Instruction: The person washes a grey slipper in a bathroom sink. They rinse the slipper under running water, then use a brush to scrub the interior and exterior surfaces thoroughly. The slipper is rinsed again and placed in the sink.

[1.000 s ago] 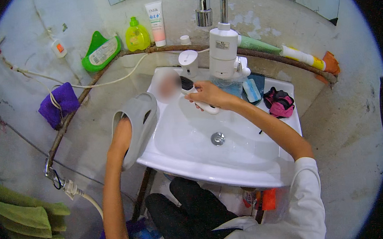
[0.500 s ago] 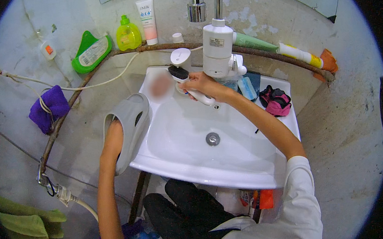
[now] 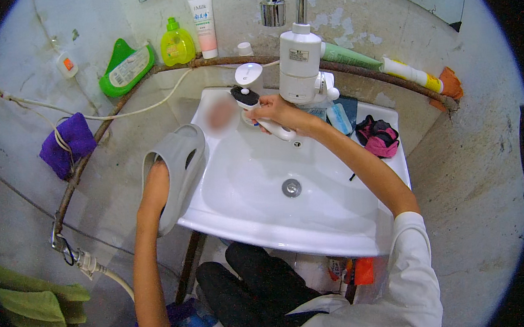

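My left hand [image 3: 159,172] is pushed into the foot opening of a grey slipper [image 3: 178,187] and holds it up at the left edge of the white sink [image 3: 267,239]; its fingers are hidden inside. Closed round the white handle of a scrub brush [image 3: 279,132] is my right hand [image 3: 274,114], over the back of the sink. The dark bristles [image 3: 245,98] face up under the white head of a dispenser bottle [image 3: 248,74]. A small white blob shows between that head and the bristles; I cannot tell whether it is foam or a nozzle.
A white tap heater [image 3: 299,63] stands behind the sink. At right on the rim lie a blue-white packet [image 3: 339,118] and a pink-black cloth [image 3: 381,137]. A pipe [image 3: 74,176] along the wall carries a yellow-green bottle [image 3: 177,46], a tube [image 3: 204,31] and a green container [image 3: 125,70].
The white blob above the bristles looks larger now. Both hands, the slipper and the brush stay nearly where they were; the whole view has shifted slightly.
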